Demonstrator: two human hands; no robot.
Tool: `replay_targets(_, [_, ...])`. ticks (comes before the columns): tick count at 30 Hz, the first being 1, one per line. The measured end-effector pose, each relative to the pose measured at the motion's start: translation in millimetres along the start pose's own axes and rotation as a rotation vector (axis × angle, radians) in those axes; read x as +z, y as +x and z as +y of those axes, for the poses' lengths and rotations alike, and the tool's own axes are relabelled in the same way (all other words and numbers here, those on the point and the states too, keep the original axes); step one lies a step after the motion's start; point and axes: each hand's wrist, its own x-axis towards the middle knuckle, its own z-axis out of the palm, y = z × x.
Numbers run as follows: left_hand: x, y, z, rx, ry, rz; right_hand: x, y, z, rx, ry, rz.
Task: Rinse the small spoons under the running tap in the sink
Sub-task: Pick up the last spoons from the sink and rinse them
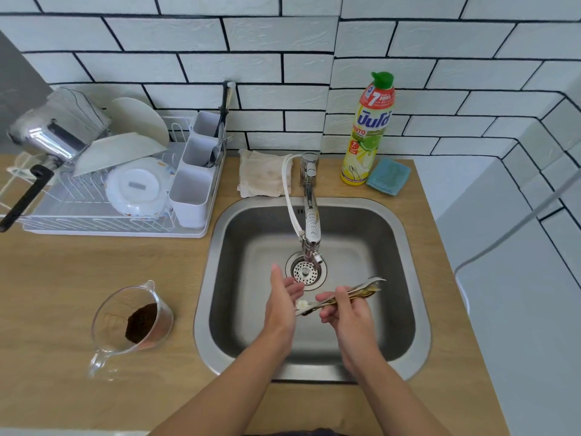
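Note:
Over the steel sink [405, 234], my right hand [347, 313] is shut on a bundle of small metal spoons [361, 291]. The spoons lie nearly level, one end toward the right and the other toward my left palm, where a dab of white foam sits. My left hand [281, 297] is held flat and upright, fingers apart, its palm touching the spoons' left end. The chrome tap [311, 215] reaches over the drain [305, 272], just beyond my hands. I cannot tell if water is running.
A dish rack [110, 196] with plates, a pot and a cutlery holder stands at the back left. A clear measuring jug [135, 322] with dark grounds sits left of the sink. Behind the sink lie a cloth [262, 174], a dish soap bottle [367, 130] and a blue sponge [388, 176].

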Motion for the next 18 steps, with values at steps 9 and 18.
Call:
replay_targets(9, [-74.9, -5.0, 117.3, 0.518, -0.065, 0.138, 32.3, -5.1, -154.6, -0.578, -0.026, -0.218])
replay_targets(18, [-128.0, 35.1, 208.6, 0.574, -0.046, 0.272, 237.5, 53.9, -153.3, -0.681, -0.465, -0.481])
